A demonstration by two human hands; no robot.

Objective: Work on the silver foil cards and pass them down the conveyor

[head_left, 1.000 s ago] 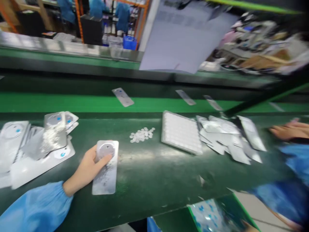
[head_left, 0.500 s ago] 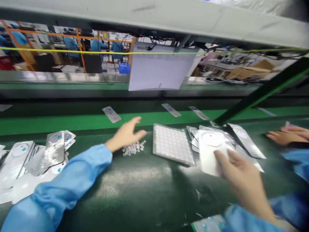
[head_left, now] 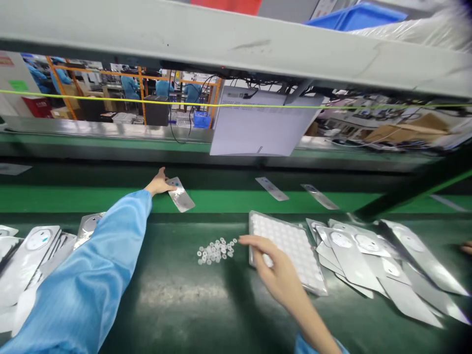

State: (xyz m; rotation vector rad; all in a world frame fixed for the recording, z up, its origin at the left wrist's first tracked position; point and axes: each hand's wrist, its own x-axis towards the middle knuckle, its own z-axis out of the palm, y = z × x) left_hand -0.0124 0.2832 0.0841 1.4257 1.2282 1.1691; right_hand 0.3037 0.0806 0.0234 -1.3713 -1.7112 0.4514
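My left hand (head_left: 160,184) is stretched out over the green belt at the left edge of a flat silvery plate (head_left: 181,197) with a blue dot. Its thumb overlaps the plate's near-left corner, fingers apart, and the plate lies flat. My right hand (head_left: 276,268) hovers at the left side of a clear tray (head_left: 308,253) of white round pieces, partly covering it. The index finger is stretched out, its tip beside a loose pile of small translucent rings (head_left: 216,250); no held thing shows in this hand.
Silvery plates with round cut-outs form one pile at the right (head_left: 354,255) and another at the left (head_left: 33,250), partly behind my left sleeve. More plates (head_left: 272,189) lie along the belt (head_left: 228,200). A green post (head_left: 405,187) slants at the right. Another person's hand (head_left: 466,247) shows at the right edge.
My left hand has moved left to the belt plate. My right hand has left the white plate it held at the right pile and moved left to the rings. The view has shifted.
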